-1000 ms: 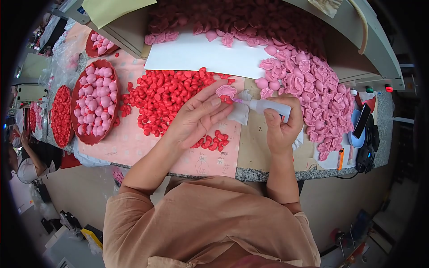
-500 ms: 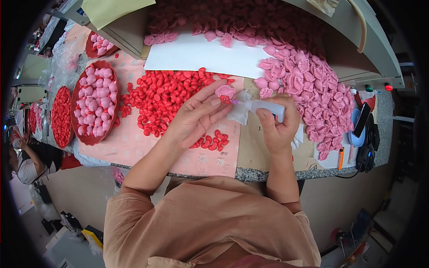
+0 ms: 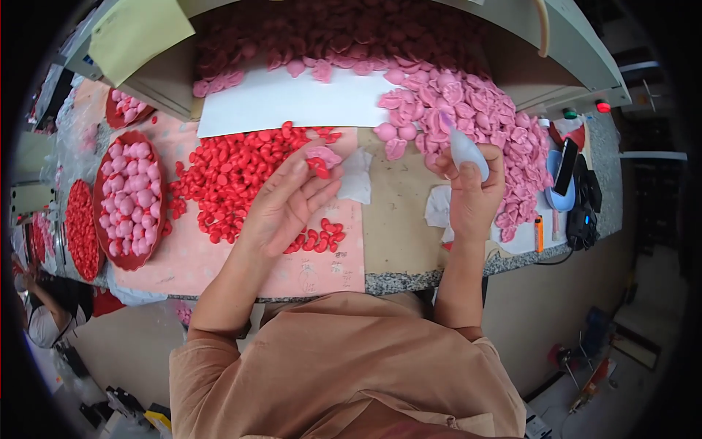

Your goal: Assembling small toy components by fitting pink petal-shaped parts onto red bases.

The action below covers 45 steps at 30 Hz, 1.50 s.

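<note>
My left hand (image 3: 281,208) is palm up, thumb and fingertips pinching a small pink petal-like moulded piece (image 3: 326,154) with a bean-shaped red piece (image 3: 319,168) against it. To the right, my right hand (image 3: 473,196) grips a translucent squeeze bottle (image 3: 469,155), its narrow tip pointing up and away from me. That bottle is apart from the pieces in my left hand. Beyond my left hand spreads a heap of red bean-shaped pieces (image 3: 227,175), with several more loose red pieces (image 3: 319,238) beside my left wrist. A large pile of pink pieces (image 3: 475,106) lies behind the bottle.
Left of the red heap stands a red scalloped tray (image 3: 139,261) of pink balls, with another red-filled tray (image 3: 82,227) beyond it. White paper (image 3: 292,102) lies at the back, tissue (image 3: 356,178) in the middle. An orange cutter (image 3: 539,234) and phone (image 3: 565,167) are at right.
My right hand has drawn the bottle away from the pieces to the right and turned its tip upward. My left hand still holds both pieces, now tilted differently. The whole view has shifted.
</note>
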Available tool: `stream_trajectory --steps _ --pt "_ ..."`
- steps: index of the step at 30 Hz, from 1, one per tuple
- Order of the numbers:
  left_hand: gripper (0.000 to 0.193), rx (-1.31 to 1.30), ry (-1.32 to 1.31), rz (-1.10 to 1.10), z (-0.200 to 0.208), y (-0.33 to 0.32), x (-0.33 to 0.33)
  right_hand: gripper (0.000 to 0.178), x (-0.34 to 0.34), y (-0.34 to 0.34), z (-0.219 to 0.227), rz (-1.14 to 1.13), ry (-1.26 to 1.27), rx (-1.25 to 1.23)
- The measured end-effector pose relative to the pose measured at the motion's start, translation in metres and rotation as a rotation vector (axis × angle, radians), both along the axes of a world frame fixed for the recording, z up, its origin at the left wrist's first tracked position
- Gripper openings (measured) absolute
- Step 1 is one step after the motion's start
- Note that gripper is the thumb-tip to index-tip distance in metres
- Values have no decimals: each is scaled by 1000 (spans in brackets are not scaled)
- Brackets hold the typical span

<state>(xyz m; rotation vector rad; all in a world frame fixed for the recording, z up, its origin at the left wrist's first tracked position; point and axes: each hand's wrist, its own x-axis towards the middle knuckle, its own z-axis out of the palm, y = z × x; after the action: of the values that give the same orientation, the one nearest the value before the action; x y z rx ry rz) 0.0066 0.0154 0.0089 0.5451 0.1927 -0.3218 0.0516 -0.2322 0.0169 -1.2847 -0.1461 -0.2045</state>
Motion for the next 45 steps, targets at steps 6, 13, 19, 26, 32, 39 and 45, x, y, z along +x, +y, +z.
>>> stream_trajectory --steps 6,13,19,26,32,39,45 --pt "38 -67 124 -31 -16 5 -1 28 -27 -44 0 -217 123 -298" --pt "37 -60 173 -66 -9 -3 -3 19 -34 -62 -10 -270 268 -460" --pt "38 -68 146 -76 -9 0 -5 14 -25 -38 -10 -249 -17 -1352" --pt "41 -78 134 -65 -6 -1 -6 16 -32 -17 6 -24 289 -777" --pt "35 -53 136 -97 -8 -1 -3 19 -35 3 2 271 580 -732" --pt "24 -66 157 -95 -11 -4 -10 20 -43 2 -3 64 -11 -1053" --pt "21 -65 109 -127 -9 -9 -11 30 -51 10 0 95 15 -1169"
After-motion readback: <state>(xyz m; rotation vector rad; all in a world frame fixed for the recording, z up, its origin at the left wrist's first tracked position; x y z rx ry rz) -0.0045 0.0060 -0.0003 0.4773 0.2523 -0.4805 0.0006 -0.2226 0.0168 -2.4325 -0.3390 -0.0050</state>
